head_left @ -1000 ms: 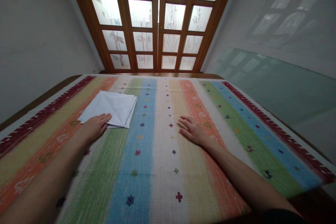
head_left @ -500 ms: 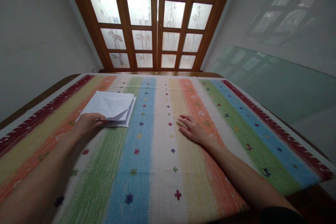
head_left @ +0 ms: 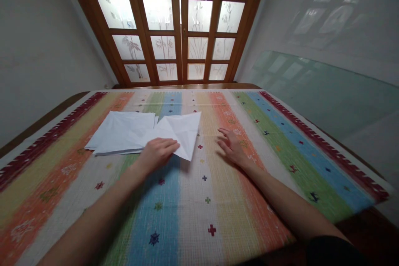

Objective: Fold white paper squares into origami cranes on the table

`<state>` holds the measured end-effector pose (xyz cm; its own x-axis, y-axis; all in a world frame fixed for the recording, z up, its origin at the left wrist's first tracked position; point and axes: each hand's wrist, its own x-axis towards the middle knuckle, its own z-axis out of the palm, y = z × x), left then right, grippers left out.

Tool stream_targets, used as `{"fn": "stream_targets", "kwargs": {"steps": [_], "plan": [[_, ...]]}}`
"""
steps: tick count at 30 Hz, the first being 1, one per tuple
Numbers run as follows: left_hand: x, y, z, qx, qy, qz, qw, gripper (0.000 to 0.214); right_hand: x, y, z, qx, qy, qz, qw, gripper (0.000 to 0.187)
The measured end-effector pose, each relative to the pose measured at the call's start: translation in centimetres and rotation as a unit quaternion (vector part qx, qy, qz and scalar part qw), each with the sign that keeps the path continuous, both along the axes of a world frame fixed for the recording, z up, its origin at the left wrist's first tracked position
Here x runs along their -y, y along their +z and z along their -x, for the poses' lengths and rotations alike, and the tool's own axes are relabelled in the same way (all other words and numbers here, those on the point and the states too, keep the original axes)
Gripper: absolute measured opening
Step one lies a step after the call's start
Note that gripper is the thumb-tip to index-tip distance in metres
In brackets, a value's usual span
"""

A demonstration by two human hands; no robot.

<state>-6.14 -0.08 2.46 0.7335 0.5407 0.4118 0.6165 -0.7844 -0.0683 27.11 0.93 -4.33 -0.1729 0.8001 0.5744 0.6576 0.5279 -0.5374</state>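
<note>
My left hand is closed on a creased white sheet of paper, fingers on top and thumb hidden. The sheet is raised over the middle of the tablecloth, its free corners pointing right. Left of it lies a stack of white paper on the cloth, which the held sheet partly overlaps. My right hand holds nothing; its fingers are apart and slightly curled, just above or on the yellow and orange stripes, a short way right of the sheet.
A striped tablecloth with small printed figures covers the table. Wooden doors with frosted panes stand beyond the far edge. A pale glass panel leans along the right wall, and a white wall is at the left.
My left hand has moved right, carrying one sheet off the stack toward the middle. My right hand has shifted slightly right and its fingers have lifted a little. The camera has turned slightly.
</note>
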Motion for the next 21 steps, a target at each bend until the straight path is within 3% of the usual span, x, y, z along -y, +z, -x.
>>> {"fn": "stream_targets", "kwargs": {"steps": [4, 6, 9, 12, 15, 21], "plan": [[2.0, -2.3, -6.3, -0.097, 0.012, 0.083, 0.992, 0.018, -0.4, -0.3, -0.6, -0.038, -0.067, -0.024, 0.997, 0.048], [2.5, -2.5, -7.6, -0.114, 0.001, 0.112, 0.987, 0.036, -0.6, -0.4, -0.7, -0.004, -0.089, -0.032, 0.995, 0.052], [1.9, -2.2, -7.5, -0.097, -0.019, 0.136, 0.986, 0.052, -0.6, -0.3, -0.5, 0.091, -0.078, -0.033, 0.992, 0.06], [0.4, -2.7, -6.3, -0.067, 0.045, 0.131, 0.988, 0.056, -0.7, 0.1, 0.7, 0.201, -0.006, 0.005, 0.979, 0.072], [-0.8, -4.2, -5.6, -0.091, 0.119, 0.147, 0.978, 0.072, -0.9, 0.6, 2.8, 0.285, 0.08, 0.054, 0.954, 0.086], [-1.0, -5.7, -5.4, -0.104, 0.145, 0.187, 0.966, 0.085, -2.0, 0.8, 6.3, 0.355, 0.164, 0.13, 0.911, 0.096]]}}
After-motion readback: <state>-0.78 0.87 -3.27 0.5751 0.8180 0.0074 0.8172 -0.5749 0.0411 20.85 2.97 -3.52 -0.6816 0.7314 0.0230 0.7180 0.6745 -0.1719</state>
